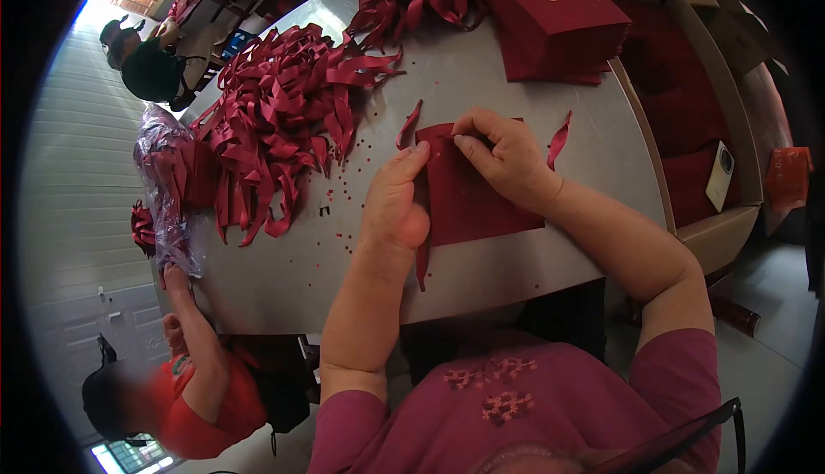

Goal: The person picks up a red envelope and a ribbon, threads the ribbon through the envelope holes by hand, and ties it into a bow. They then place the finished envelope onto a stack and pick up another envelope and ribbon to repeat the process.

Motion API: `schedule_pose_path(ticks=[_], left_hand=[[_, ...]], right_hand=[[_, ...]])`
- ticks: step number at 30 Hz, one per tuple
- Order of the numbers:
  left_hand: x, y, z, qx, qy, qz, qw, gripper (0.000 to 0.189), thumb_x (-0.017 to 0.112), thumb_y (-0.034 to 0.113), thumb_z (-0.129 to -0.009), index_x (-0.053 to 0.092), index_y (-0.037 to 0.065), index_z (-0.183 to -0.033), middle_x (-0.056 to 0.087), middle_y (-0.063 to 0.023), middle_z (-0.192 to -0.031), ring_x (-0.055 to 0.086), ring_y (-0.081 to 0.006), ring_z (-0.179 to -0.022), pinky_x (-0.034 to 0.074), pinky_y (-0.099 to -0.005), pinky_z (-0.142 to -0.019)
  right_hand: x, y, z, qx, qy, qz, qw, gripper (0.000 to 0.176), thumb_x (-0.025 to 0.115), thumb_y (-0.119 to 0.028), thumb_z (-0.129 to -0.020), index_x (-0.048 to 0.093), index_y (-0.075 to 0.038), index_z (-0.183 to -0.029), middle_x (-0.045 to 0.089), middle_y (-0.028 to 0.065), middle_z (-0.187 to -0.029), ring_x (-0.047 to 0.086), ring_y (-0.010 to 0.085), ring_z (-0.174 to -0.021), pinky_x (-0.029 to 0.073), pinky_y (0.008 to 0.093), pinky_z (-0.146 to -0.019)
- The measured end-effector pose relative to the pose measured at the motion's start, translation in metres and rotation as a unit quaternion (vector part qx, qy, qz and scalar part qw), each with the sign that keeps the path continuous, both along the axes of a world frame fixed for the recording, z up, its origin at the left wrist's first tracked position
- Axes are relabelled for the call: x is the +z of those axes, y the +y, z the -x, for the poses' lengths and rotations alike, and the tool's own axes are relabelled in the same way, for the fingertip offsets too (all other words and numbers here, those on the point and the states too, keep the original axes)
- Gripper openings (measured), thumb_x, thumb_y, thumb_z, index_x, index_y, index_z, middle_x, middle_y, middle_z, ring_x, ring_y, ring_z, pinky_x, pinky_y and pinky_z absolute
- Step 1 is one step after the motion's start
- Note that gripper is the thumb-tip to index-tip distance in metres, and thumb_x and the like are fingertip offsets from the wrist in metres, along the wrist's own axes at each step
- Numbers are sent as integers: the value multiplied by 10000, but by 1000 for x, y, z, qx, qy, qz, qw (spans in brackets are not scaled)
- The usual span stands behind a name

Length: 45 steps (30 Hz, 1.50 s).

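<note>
A dark red paper bag [481, 207] lies flat on the metal table in front of me. My left hand [397, 186] is at its left edge, thumb along the upper left corner and the other fingers partly hidden; it grips that edge. Over the bag's upper part, my right hand [507, 154] is closed, thumb and forefinger pinched together near the top edge. Whatever lies in that pinch is too small to make out. Red ribbon ends stick out beside the bag: one ribbon [411, 123] at the upper left, another ribbon [560, 137] at the right.
A heap of red ribbons [284, 104] covers the table's left part, with small red dots scattered nearby. Stacked red bags [559, 10] stand at the back. A cardboard box [722, 229] on the right holds a phone [720, 177]. Two other people are on the left.
</note>
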<state>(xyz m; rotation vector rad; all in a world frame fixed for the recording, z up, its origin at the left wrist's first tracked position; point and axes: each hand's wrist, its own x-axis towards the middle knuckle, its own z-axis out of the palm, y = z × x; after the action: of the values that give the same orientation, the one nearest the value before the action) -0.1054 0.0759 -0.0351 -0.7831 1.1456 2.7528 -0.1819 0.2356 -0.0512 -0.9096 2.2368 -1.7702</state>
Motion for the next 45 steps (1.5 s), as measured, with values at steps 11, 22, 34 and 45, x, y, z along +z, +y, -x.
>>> schedule_pose_path(ticks=[11,22,34,45], left_hand=[[-1,4,-3,42,70,36,996,125,601,127,-951,643,27,-1013,672,-48,-980,636,-141,-899,515,-287,-820],[15,19,-13,32,103,258,960,127,635,5,-888,642,-28,-1011,674,-29,-917,605,-54,-791,485,-197,-705],[-2,27,-13,63,115,537,833,131,701,26,-834,663,-35,-944,667,-22,-800,571,-53,-720,467,-210,-655],[1,13,-6,-29,98,85,991,215,528,-10,-941,627,-46,-1129,676,-70,-1022,638,-104,-888,515,-225,-806]], right_hand=[[7,6,-7,44,57,53,996,77,645,-15,-852,616,-11,-924,604,70,-813,548,147,-742,442,271,-680],[13,5,-10,-10,32,27,999,81,662,-60,-836,605,-23,-879,598,81,-761,544,164,-679,445,298,-628],[7,-2,-20,-89,236,-42,967,118,673,-71,-801,561,-33,-792,580,121,-711,571,244,-627,449,337,-576],[11,9,-14,-44,74,-15,996,90,692,-60,-818,660,4,-872,638,128,-780,618,243,-694,488,316,-649]])
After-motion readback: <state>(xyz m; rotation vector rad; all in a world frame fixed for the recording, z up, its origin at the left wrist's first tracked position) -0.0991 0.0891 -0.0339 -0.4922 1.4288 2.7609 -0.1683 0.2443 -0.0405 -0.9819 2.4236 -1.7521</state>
